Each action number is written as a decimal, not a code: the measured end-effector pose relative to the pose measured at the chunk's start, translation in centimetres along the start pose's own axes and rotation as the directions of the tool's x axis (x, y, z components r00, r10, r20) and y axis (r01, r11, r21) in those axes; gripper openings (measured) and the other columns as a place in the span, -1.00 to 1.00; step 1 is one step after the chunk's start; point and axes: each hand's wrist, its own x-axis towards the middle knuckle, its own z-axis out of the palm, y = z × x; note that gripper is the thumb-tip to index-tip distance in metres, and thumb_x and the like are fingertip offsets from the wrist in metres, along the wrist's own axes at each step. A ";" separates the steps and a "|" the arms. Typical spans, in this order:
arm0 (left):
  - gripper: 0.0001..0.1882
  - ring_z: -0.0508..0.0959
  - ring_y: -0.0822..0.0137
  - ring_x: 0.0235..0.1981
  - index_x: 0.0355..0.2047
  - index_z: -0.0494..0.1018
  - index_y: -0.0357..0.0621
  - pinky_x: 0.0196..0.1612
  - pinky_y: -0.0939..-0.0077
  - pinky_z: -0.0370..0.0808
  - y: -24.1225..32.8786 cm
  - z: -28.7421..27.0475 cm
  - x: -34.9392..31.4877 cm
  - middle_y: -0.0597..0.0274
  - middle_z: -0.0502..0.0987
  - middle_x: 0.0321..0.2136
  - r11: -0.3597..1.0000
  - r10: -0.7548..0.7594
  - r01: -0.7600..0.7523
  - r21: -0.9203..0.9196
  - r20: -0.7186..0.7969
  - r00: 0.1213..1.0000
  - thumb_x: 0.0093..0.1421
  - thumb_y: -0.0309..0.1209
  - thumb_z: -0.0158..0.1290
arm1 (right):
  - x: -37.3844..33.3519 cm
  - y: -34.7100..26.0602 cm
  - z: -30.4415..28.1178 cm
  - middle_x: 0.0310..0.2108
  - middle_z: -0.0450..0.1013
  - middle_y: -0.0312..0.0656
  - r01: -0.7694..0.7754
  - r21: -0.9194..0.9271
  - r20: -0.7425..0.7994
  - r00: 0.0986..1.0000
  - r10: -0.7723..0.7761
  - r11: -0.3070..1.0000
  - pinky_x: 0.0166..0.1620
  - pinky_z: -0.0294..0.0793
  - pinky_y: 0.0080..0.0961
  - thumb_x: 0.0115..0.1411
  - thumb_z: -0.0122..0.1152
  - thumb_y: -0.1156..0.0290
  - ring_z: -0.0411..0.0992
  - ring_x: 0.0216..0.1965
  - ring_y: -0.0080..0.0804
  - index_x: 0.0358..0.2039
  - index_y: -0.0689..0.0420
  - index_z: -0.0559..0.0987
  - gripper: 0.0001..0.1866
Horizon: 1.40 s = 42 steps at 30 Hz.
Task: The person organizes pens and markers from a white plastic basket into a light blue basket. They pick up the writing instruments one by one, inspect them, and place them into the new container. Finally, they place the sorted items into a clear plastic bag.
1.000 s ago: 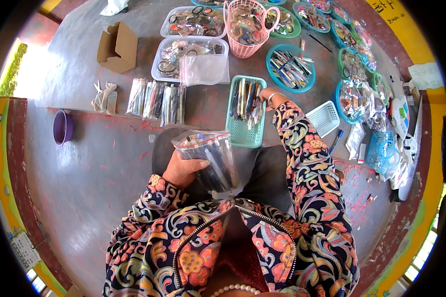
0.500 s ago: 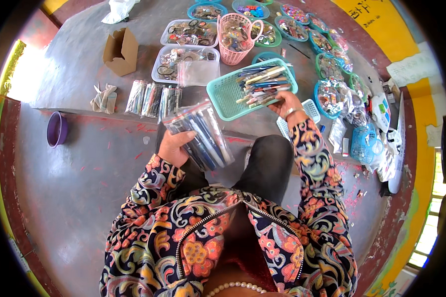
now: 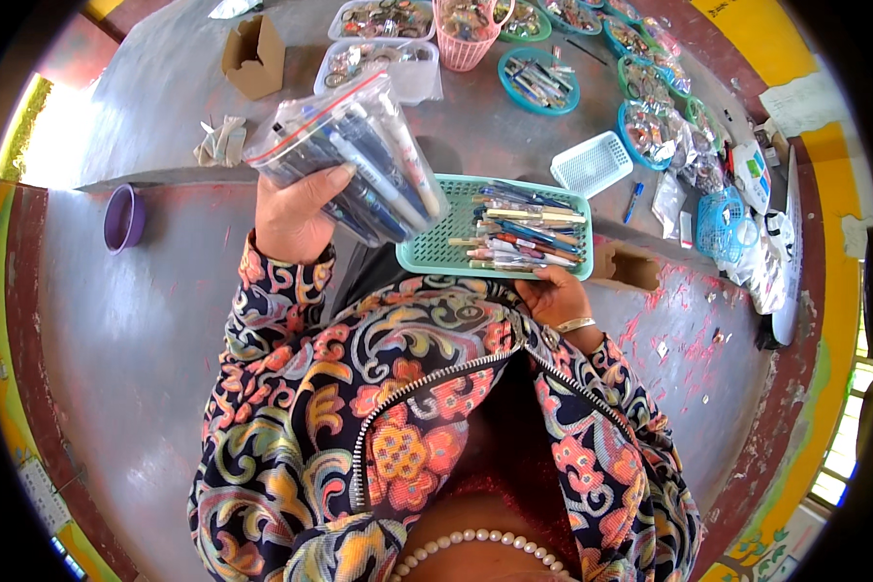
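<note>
Glossy, clear plastic bag [image 3: 380, 160]

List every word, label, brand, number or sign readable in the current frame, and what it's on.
None reads clearly.
Yellow wall, upper right: dark marks at the picture's edge, too small to read.
Pale sheet on the right: faint marks, unreadable.
White bag on the right: coloured print, too small.
Gridded sheet, lower left: too small.
Pens in the resealable bag: any markings too blurred.
</note>
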 end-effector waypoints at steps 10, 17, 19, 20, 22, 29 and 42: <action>-0.58 0.55 0.30 -0.15 -0.03 0.39 -0.26 -0.05 0.39 0.45 -1.3 -1.1 -0.6 0.17 0.55 -0.18 0.997 -0.062 0.064 0.045 -0.047 0.997 0.05 -0.66 0.11 | -1.3 -0.9 -0.3 -0.10 0.49 -0.06 -0.167 -0.377 0.071 0.975 0.209 0.911 -0.09 0.52 -0.37 0.25 0.09 0.33 0.49 -0.14 -0.29 -0.16 0.23 0.51 -0.75; -0.57 0.54 0.28 -0.14 -0.02 0.38 -0.27 -0.05 0.38 0.45 -1.2 -1.7 -1.5 0.15 0.54 -0.17 0.999 0.012 -0.009 0.045 -0.071 0.997 0.06 -0.66 0.10 | -5.4 -4.4 9.0 -0.23 0.50 -0.11 0.760 -0.124 0.933 0.309 0.186 -0.639 -0.08 0.46 -0.26 0.00 0.25 0.50 0.47 -0.20 -0.10 -0.28 0.22 0.55 -0.78; -0.57 0.54 0.28 -0.14 -0.01 0.38 -0.28 -0.05 0.38 0.45 -1.5 -2.1 -1.5 0.14 0.54 -0.16 0.999 0.035 -0.033 0.028 -0.085 0.996 0.05 -0.67 0.09 | -2.4 -2.3 11.8 -0.16 0.47 -0.11 0.763 -0.044 0.944 0.244 0.224 -0.644 0.00 0.39 -0.27 -0.01 0.23 0.41 0.44 -0.12 -0.16 -0.25 0.21 0.54 -0.72; -0.56 0.54 0.28 -0.14 -0.01 0.37 -0.28 -0.04 0.38 0.45 -1.8 -2.2 -1.5 0.14 0.54 -0.16 0.999 0.032 -0.030 0.025 -0.079 0.996 0.05 -0.67 0.09 | -0.3 -1.0 12.2 -0.14 0.46 -0.09 0.761 -0.052 0.933 0.268 0.241 -0.647 0.03 0.35 -0.30 0.03 0.21 0.35 0.42 -0.09 -0.18 -0.22 0.20 0.53 -0.70; -0.55 0.54 0.27 -0.13 0.00 0.37 -0.29 -0.04 0.37 0.45 -1.4 -2.0 -1.8 0.13 0.54 -0.16 0.999 0.019 -0.016 0.040 -0.084 0.996 0.05 -0.68 0.09 | 3.0 0.9 13.2 -0.20 0.48 -0.09 0.759 0.028 0.851 0.324 0.414 -0.651 0.05 0.32 -0.34 0.07 0.18 0.25 0.43 -0.10 -0.21 -0.27 0.20 0.56 -0.70; -0.53 0.55 0.30 -0.14 -0.02 0.36 -0.30 -0.04 0.40 0.46 -3.1 -2.6 -2.6 0.16 0.54 -0.16 0.987 0.029 -0.016 0.157 -0.082 0.996 0.01 -0.73 0.10 | 3.5 0.7 14.0 -0.47 0.47 -0.18 0.693 0.022 0.531 0.602 0.596 -0.720 0.07 0.26 -0.36 0.11 0.15 0.11 0.42 -0.19 -0.25 -0.56 0.14 0.57 -0.66; -0.48 0.48 0.50 -0.15 -0.04 0.36 -0.29 -0.06 0.54 0.43 -7.6 -1.2 -3.0 0.25 0.51 -0.17 0.913 -0.113 0.133 0.385 -0.074 0.991 -0.03 -0.60 0.25 | 2.6 -0.4 10.1 -0.23 0.46 -0.24 0.740 0.043 0.912 0.246 0.329 -0.671 0.19 0.17 -0.27 0.07 0.13 0.23 0.35 -0.02 -0.30 -0.32 0.13 0.53 -0.75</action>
